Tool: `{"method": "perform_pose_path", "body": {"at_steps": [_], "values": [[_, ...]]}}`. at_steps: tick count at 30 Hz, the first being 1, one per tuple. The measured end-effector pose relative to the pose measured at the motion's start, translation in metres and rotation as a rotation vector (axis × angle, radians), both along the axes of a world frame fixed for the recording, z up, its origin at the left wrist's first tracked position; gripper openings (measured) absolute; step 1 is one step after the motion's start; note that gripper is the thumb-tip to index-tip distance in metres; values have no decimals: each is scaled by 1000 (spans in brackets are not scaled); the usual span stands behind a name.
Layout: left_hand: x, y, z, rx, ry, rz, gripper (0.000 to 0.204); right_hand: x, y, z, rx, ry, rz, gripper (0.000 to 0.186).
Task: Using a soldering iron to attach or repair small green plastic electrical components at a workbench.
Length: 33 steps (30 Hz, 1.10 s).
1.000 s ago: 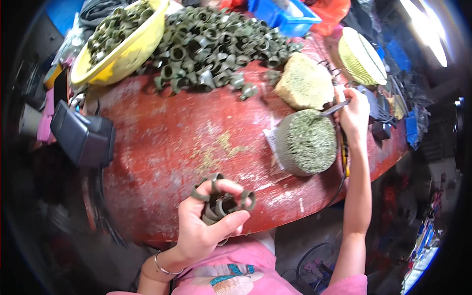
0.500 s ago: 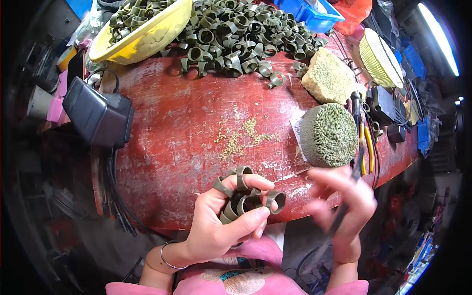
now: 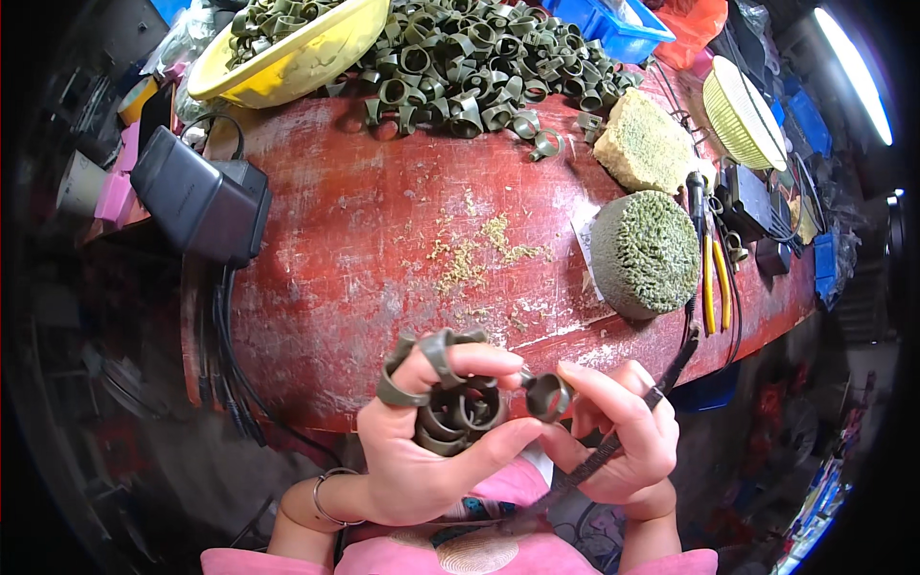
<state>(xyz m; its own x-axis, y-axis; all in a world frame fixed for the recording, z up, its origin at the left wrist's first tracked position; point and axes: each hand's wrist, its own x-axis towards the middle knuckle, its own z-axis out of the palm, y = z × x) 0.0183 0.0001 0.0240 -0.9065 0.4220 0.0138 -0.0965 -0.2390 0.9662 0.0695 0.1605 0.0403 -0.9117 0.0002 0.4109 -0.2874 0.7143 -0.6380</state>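
Observation:
My left hand (image 3: 412, 422) is closed around several dark olive-green rings (image 3: 462, 414), some of them worn over its fingers. One more ring (image 3: 548, 397) stands at the tips of its thumb and forefinger. My right hand (image 3: 623, 426) meets the left there, its thumb and forefinger pinching that ring from the right side. A dark cord-like strip (image 3: 599, 458) crosses the right hand at a slant; whether the fingers grip it I cannot tell. Both hands are above the near edge of the red table (image 3: 335, 316).
A heap of similar rings (image 3: 479, 67) lies at the back, beside a yellow bowl (image 3: 297, 57) of more. On the right are a round green-grey block (image 3: 644, 254), a pale block (image 3: 644, 142) and yellow-handled pliers (image 3: 715, 283). A black box (image 3: 201, 196) stands left.
My right hand has moved left and closed on the ring at the left hand's fingertips. The left hand has shifted slightly left, still holding its rings.

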Motion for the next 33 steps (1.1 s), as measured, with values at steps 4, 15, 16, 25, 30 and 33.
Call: {"method": "perform_pose_path", "body": {"at_steps": [4, 15, 16, 25, 30, 33], "values": [[-9, -1, 0, 136, -247, -234, 38, 10, -1, 4, -218, -58, 27, 50], [-4, 2, -9, 220, -239, -337, 36, 14, -3, -10, -432, -70, 71, 50], [-3, 2, -8, 199, -231, -313, 36, 15, -2, -9, -354, -88, 52, 50], [-2, 5, -9, 122, -173, -183, 34, 9, -8, -2, 2, -121, -22, 47], [-3, 5, -8, 115, -285, -202, 32, 24, -9, -10, -614, -205, -149, 56], [-3, 5, -4, 38, -249, -174, 31, 20, -6, -14, -641, -74, -165, 69]]}}
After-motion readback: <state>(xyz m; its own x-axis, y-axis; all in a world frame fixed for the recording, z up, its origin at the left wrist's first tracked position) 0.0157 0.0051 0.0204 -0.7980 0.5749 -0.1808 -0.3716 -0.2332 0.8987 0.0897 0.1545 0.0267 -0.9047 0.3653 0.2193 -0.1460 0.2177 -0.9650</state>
